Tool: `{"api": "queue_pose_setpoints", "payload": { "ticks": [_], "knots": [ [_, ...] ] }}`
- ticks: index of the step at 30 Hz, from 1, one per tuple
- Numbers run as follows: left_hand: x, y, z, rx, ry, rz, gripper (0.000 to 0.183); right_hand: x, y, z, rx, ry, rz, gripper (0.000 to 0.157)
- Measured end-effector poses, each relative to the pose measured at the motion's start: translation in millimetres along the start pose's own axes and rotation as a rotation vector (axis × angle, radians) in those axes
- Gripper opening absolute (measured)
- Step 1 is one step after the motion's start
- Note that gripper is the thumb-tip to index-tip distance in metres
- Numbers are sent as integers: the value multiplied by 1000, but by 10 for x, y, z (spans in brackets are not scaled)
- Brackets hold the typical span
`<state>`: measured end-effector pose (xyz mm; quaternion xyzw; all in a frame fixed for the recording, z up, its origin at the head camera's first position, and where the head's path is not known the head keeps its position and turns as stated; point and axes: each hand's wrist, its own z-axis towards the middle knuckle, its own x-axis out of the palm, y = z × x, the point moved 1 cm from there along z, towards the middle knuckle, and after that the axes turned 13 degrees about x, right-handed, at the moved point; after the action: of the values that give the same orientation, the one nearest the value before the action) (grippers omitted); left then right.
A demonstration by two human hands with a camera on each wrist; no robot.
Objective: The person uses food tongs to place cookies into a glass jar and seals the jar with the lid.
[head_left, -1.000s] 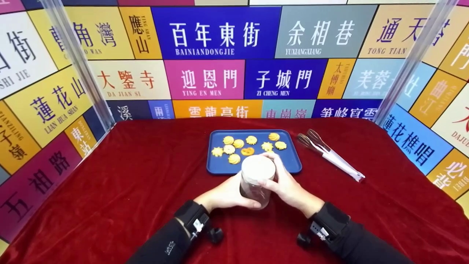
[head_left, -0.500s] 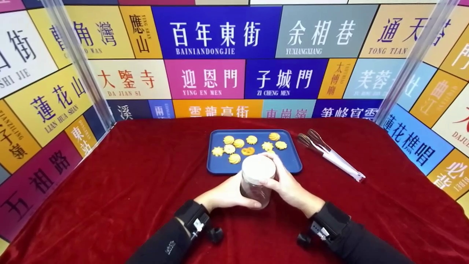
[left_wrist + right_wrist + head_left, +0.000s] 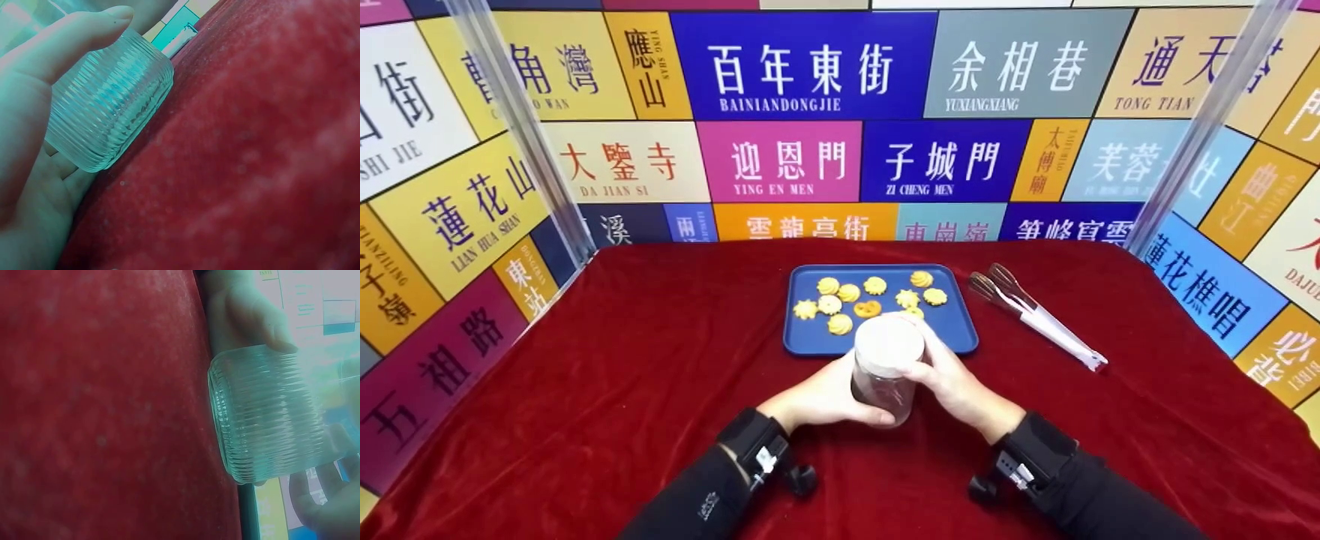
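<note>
In front of me stands a clear ribbed glass jar (image 3: 877,394) with a round white lid (image 3: 889,341). My left hand (image 3: 821,394) grips the jar's body, its thumb across the near side. The right hand (image 3: 952,382) holds the lid from the right, thumb on the near rim and fingers behind it, partly hidden. In the left wrist view the ribbed jar (image 3: 112,101) shows close to the red cloth, with the left thumb over it. From the right wrist, the jar's lower part (image 3: 264,416) looks clear, and I see nothing inside it.
Beyond the jar lies a blue tray (image 3: 810,343) with several yellow cookies (image 3: 840,325) and a pretzel-shaped one (image 3: 867,309). White-handled tongs (image 3: 1054,330) lie to its right. Red velvet cloth (image 3: 660,360) covers the table, and panels printed with signs enclose the back and sides.
My right thumb has slid a little to the right along the lid's rim, and the right fingers have shifted slightly. The left hand and the jar stay in place.
</note>
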<state>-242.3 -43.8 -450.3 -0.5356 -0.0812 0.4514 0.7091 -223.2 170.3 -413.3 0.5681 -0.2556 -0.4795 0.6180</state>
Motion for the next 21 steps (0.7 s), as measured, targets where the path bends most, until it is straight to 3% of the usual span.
{"api": "queue_pose_setpoints", "payload": {
  "ticks": [13,21],
  "knots": [
    [3,2,3,-2,5,1,90,-10,-39,2,31,7,9,78],
    [-3,13,6,18,6,-4,89,0,-40,-3,49,-52,-48,72]
  ]
}}
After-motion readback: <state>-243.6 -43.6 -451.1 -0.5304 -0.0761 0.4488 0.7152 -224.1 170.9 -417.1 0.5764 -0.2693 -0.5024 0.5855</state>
